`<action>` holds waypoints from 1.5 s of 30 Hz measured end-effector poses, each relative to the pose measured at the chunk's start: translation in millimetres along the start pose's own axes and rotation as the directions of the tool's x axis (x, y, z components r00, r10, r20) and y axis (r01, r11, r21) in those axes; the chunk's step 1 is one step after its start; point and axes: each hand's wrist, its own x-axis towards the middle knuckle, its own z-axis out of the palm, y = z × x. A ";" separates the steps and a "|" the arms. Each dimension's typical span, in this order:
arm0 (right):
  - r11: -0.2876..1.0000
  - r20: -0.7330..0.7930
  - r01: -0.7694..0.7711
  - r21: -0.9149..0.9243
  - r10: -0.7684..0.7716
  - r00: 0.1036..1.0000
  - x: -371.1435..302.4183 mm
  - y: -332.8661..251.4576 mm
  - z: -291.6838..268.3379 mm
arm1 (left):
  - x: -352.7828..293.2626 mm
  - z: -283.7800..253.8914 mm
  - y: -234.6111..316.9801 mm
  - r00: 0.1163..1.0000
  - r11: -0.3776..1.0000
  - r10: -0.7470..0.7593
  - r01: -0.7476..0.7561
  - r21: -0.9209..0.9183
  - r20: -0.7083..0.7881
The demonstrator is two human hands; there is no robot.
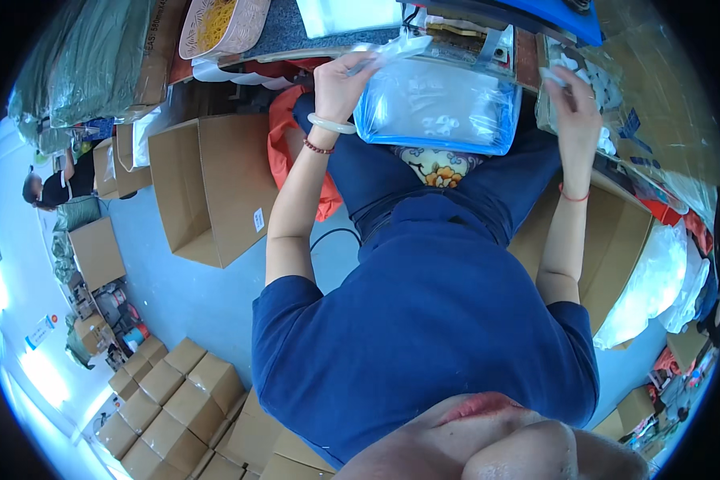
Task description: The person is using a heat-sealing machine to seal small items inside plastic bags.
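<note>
My left hand (344,86) is closed in a pinch on a small clear plastic bag (404,50), raised over the table's front edge. Below it, a blue-edged container (498,146) rests across my thighs, with a stack of clear plastic bags (424,92) inside. My right hand (576,100) is at the right, beside an open carton (546,112) of small white pieces (606,90). Its fingers are bent around what looks like a small white piece (554,75), whose exact kind is too small to tell.
A pale woven basket (240,32) of yellow rubber bands stands on the table at the left. Open cardboard boxes flank my legs, one at the left (240,172) and one at the right (616,240). Another person (60,180) is far left. Stacked cartons (168,392) stand behind.
</note>
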 end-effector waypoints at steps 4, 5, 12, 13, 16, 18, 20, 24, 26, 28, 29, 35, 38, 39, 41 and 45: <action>0.918 0.287 -0.178 0.354 0.075 0.955 -24.3 -46.8 22.6 | -12.6 -3.5 38.1 0.941 0.939 -0.213 0.272 -0.211 0.264; 0.924 0.257 -0.064 0.376 -0.037 0.966 -23.3 -52.8 26.2 | -15.4 -1.9 46.0 0.926 0.920 -0.210 0.296 -0.258 0.313; 0.910 0.253 0.224 0.350 -0.322 0.912 2.7 -75.9 15.6 | -15.3 6.4 70.6 0.812 0.874 -0.196 0.399 -0.277 0.550; 0.948 0.398 0.182 0.261 -0.277 0.874 6.3 -76.6 13.9 | -15.2 6.8 69.2 0.757 0.888 -0.190 0.404 -0.219 0.625; 0.978 0.611 0.163 0.128 -0.207 0.764 21.0 -69.2 11.9 | -15.8 13.8 61.2 0.607 0.706 -0.078 0.594 -0.387 0.791; 0.979 0.666 0.165 0.120 -0.203 0.718 28.6 -57.3 20.6 | -16.8 24.6 54.0 0.518 0.609 -0.138 0.716 -0.340 0.844; 0.982 0.563 0.031 0.185 -0.132 0.816 32.1 -40.5 32.1 | -15.7 39.6 45.9 0.424 0.399 -0.174 0.855 -0.330 0.889; 0.853 0.176 0.385 -0.352 -0.343 0.923 34.8 9.0 28.0 | 6.7 70.9 29.4 0.541 0.148 -0.130 0.839 -0.523 0.831; 0.858 0.103 0.261 -0.442 -0.241 0.965 35.2 36.0 20.2 | 15.6 82.8 24.5 0.537 0.087 -0.189 0.843 -0.530 0.822; 0.763 -0.045 0.275 -0.586 -0.369 0.928 42.8 59.7 17.6 | 16.9 89.1 23.6 0.569 0.047 -0.233 0.817 -0.575 0.789; 0.756 -0.036 0.278 -0.593 -0.369 0.929 46.3 69.5 18.0 | 17.3 88.5 23.4 0.522 0.044 -0.234 0.848 -0.528 0.820; 0.787 -0.033 0.279 -0.550 -0.355 0.934 48.5 98.6 23.6 | 36.4 46.8 -1.5 0.872 0.830 -0.321 0.446 -0.333 0.369; 0.794 -0.060 0.264 -0.548 -0.352 0.934 44.1 91.3 15.5 | 64.0 31.1 -36.4 0.922 0.877 0.384 -0.347 0.333 -0.050; 0.809 -0.068 0.202 -0.553 -0.286 0.956 42.9 84.9 11.2 | 57.1 27.7 -47.5 0.919 0.825 0.370 -0.392 0.406 0.135; 0.969 -0.165 0.061 -0.240 -0.103 0.981 37.5 66.0 0.6 | 38.4 24.8 -62.7 0.873 0.675 0.325 -0.483 0.558 0.364; 1.000 -0.027 0.021 -0.019 -0.022 0.999 11.9 12.0 -10.8 | 6.9 4.2 -60.0 0.958 0.889 0.276 -0.285 0.360 0.077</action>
